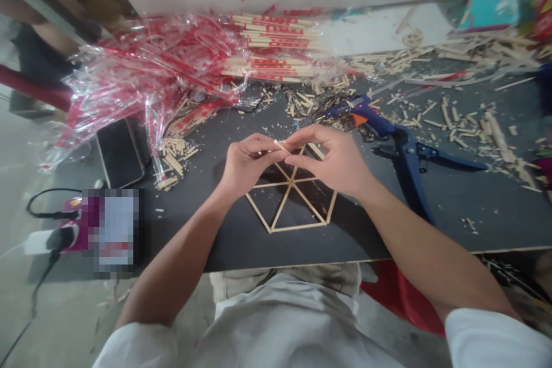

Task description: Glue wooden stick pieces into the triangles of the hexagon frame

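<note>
A flat hexagonal frame of thin wooden sticks (298,228), with spokes meeting at its centre, lies on the dark table (172,247). Above its far side, my left hand (246,162) and my right hand (330,155) come together, both with fingers pinched. Between their fingertips is a short, pale wooden stick (281,145), its end showing at the top. My fingers cover part of the frame's far edge. Just beyond my right hand lies a blue glue gun (366,115) with an orange trigger.
Blue-handled cutters (409,167) lie right of the frame. Stick offcuts (452,118) litter the right and back. Red-printed plastic wrappers (164,63) and packed chopsticks (276,34) fill the back left. A phone (121,152) and a power strip (71,224) sit at left.
</note>
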Demonstrator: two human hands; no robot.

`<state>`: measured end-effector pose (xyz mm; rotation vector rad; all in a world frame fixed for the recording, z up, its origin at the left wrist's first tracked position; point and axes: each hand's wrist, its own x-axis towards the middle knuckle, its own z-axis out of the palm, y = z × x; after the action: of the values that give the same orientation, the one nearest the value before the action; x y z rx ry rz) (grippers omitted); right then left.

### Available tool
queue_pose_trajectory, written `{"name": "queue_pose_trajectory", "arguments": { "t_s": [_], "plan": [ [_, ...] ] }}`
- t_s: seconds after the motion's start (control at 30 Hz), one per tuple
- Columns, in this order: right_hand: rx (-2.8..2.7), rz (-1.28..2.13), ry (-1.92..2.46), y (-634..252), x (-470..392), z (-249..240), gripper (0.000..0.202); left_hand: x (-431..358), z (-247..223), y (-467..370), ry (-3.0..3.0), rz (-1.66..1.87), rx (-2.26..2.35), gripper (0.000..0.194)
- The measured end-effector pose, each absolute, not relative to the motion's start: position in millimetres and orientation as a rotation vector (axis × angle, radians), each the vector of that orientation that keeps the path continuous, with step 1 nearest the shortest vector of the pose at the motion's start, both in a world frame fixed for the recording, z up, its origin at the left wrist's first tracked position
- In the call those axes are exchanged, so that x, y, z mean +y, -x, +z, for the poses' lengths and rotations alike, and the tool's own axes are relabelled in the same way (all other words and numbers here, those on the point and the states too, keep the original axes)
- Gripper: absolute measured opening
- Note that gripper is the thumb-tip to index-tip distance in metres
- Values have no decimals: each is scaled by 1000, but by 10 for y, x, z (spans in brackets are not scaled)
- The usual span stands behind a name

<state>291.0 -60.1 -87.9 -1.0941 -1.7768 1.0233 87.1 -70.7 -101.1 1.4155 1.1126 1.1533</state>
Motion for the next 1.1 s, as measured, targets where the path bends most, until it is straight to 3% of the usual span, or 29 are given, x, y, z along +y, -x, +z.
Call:
{"name": "queue_pose_trajectory", "arguments": {
  "t_s": [0.27, 0.5, 0.63, 1.1],
  "plan": [
    [-1680, 1014, 1129, -2931, -635, -919, 21, -710, -981, -879, -1529, 1082, 1211, 12],
    [-1887, 528, 1234, -3081, -591, -921, 1, -635, -961, -705, -1739, 1019, 1536, 10],
    [-2030, 331, 1174, -3099, -565, -982, 12, -591, -964, -580, -1832, 893, 1619, 13],
    [-2245, 201, 1070, -2997, -570, -1208, 27, -575, -1003, -586, -1927, 709, 1566, 16]
  ]
}}
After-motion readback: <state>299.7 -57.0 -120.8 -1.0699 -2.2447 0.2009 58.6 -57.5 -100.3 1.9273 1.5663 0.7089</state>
